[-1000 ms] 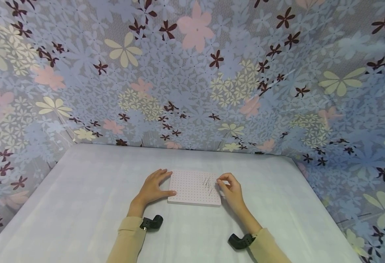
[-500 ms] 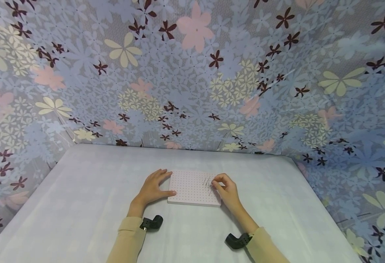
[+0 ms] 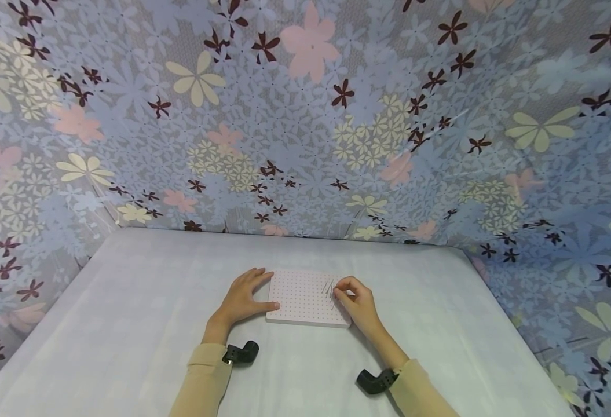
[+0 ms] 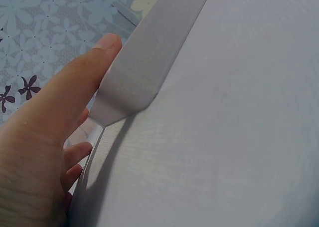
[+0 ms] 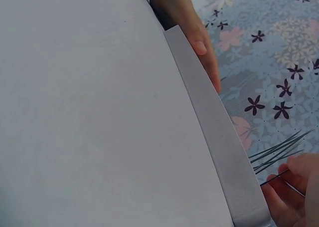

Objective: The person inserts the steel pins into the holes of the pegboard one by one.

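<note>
A flat white board (image 3: 300, 297) with a grid of small holes lies on the table. Several thin metal needles (image 3: 328, 287) stand up, leaning, from its right part; the right wrist view shows the cluster of needles (image 5: 284, 146) from the side. My left hand (image 3: 240, 298) rests along the board's left side, thumb stretched over the near left corner and fingers spread toward the far one. Over the right part, my right hand (image 3: 357, 301) pinches a thin needle (image 5: 282, 174) between thumb and forefinger, beside the standing ones. Its lower end is hard to make out at the board.
A pale cloth covers the table (image 3: 154, 301) around the board. Behind and at the sides hangs a flower-patterned cloth (image 3: 305, 145). Black wrist-worn devices sit on the left wrist (image 3: 241, 352) and right wrist (image 3: 378, 382).
My right hand has moved left, from the board's right edge to above its right part, close to the standing needles. My left hand and the board have stayed put.
</note>
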The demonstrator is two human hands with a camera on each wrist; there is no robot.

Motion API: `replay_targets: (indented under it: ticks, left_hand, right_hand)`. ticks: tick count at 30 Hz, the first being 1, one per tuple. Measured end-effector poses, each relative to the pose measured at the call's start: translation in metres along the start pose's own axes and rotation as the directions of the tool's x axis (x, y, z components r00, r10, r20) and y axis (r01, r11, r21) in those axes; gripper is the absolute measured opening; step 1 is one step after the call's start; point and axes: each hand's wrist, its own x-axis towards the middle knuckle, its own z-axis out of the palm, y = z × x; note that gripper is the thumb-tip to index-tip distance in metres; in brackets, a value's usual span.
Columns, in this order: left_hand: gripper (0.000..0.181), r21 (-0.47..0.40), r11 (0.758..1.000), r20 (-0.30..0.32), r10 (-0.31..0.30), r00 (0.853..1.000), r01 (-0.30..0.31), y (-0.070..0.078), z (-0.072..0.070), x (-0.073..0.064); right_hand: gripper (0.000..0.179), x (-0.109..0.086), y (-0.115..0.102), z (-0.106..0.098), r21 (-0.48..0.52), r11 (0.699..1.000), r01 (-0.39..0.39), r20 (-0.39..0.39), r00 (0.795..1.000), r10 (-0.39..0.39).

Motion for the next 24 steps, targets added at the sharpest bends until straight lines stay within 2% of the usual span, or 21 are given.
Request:
replay_targets:
  ticks: [9,18,24]
  left_hand:
    - [0.083,0.001,1.000,-0.010,-0.004,1.000,0.004,-0.0031,-0.0009,0.0003]
    - [0.083,-0.001,1.000,-0.010,-0.004,1.000,0.004,-0.0033,0.0010,0.0010]
    - [0.082,-0.004,1.000,-0.010,-0.008,1.000,0.008,-0.0022,0.0017,0.0001]
  right_hand:
    - [0.008,0.0019,0.0008,0.0004,-0.031,0.999,-0.014,0.003,1.000,0.014]
    - [0.023,-0.0009,-0.0047,-0.0030,-0.051,0.998,-0.025,0.027,0.999,0.026]
    - [0.028,-0.0024,-0.0038,-0.0056,-0.103,0.994,-0.020,0.031,0.999,0.023]
